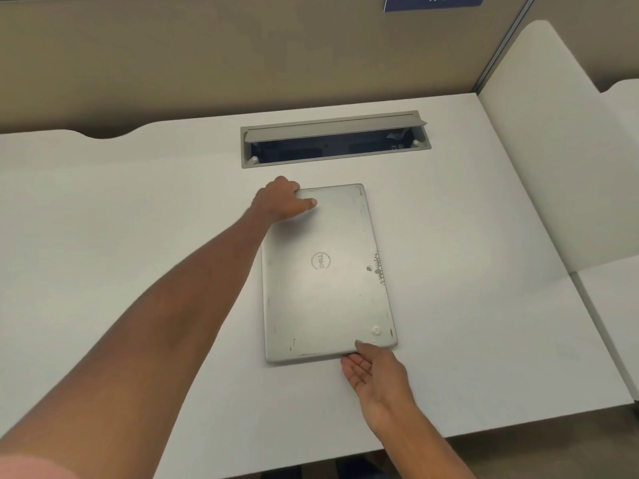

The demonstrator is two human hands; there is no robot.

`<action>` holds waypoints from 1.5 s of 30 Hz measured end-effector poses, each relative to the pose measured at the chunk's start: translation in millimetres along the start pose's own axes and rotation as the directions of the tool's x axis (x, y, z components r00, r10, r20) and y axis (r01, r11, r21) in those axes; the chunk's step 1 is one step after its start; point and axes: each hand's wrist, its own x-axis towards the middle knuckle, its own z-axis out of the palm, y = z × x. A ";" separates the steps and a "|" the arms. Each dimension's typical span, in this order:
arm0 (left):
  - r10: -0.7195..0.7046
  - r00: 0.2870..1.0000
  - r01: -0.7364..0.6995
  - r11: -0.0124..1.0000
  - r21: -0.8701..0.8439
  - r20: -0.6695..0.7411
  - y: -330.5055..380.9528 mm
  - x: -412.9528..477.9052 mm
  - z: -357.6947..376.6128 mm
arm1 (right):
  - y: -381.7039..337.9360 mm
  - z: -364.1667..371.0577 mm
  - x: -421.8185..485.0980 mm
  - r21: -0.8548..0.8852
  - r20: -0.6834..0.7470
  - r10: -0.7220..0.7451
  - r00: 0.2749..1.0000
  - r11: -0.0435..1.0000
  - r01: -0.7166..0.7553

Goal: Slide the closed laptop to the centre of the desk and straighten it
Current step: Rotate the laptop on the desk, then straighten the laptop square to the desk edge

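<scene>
A closed silver laptop point(328, 274) with a scuffed lid lies flat on the white desk point(138, 209), its long side running away from me, near the desk's middle. My left hand point(281, 200) grips its far left corner, thumb on the lid and fingers curled over the edge. My right hand point(375, 369) holds the near edge close to the right corner, palm up, thumb on top and fingers against the edge.
A grey cable hatch point(335, 140) is set into the desk just beyond the laptop, its flap raised. A beige partition point(242, 57) stands behind, and a white side divider point(553, 150) bounds the right. The desk's front edge runs near my right forearm.
</scene>
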 end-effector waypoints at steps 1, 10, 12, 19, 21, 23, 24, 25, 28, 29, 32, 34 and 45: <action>0.003 1.000 -0.003 1.000 0.011 0.001 0.7 4.3 0.7 | -2.4 1.6 1.6 0.006 -0.007 -0.012 1.000 1.000 0.012; 0.023 0.999 -0.023 0.999 0.029 -0.028 -9.9 16.3 2.8 | -3.4 -1.5 12.4 -0.014 -0.066 -0.064 0.996 0.998 0.063; 0.011 0.999 -0.010 1.000 0.030 -0.036 -15.5 13.8 1.5 | -6.7 -2.6 15.6 -0.036 -0.078 -0.085 0.993 0.996 0.083; -0.045 0.997 0.042 0.998 -0.048 -0.063 -45.1 -9.6 -1.3 | -52.5 -6.9 41.3 -0.150 -0.124 -0.277 0.953 0.955 0.258; -0.078 0.994 0.068 0.990 -0.124 -0.080 -48.2 -19.6 2.0 | -75.7 -7.7 52.1 -0.194 -0.127 -0.333 0.935 0.932 0.305; -0.115 0.988 0.089 0.970 -0.227 -0.102 -52.8 -30.1 7.8 | -97.7 -8.7 62.3 -0.247 -0.128 -0.379 0.917 0.907 0.341; -0.134 0.985 0.102 0.959 -0.265 -0.104 -55.4 -35.9 11.1 | -107.8 -9.4 66.8 -0.274 -0.127 -0.401 0.907 0.893 0.356; -0.150 0.983 0.114 0.951 -0.286 -0.108 -57.8 -41.7 14.7 | -117.2 -9.8 71.0 -0.300 -0.123 -0.422 0.898 0.879 0.372; -0.196 0.973 0.148 0.935 -0.323 -0.119 -64.2 -57.5 25.9 | -142.3 -8.8 82.0 -0.355 -0.099 -0.478 0.873 0.836 0.418; -0.211 0.970 0.157 0.925 -0.345 -0.124 -66.5 -63.7 29.9 | -149.5 -7.9 85.5 -0.369 -0.088 -0.494 0.865 0.823 0.433; -0.257 0.957 0.182 0.894 -0.410 -0.135 -72.7 -86.1 42.0 | -168.8 -4.5 93.9 -0.431 -0.059 -0.534 0.843 0.776 0.462; -0.289 0.947 0.201 0.873 -0.445 -0.139 -75.1 -103.2 49.5 | -179.7 -1.0 98.4 -0.464 -0.036 -0.549 0.835 0.749 0.473; -0.413 0.900 0.235 0.731 -0.641 -0.140 -77.7 -172.1 88.8 | -214.5 34.0 106.7 -0.642 0.098 -0.566 0.819 0.593 0.487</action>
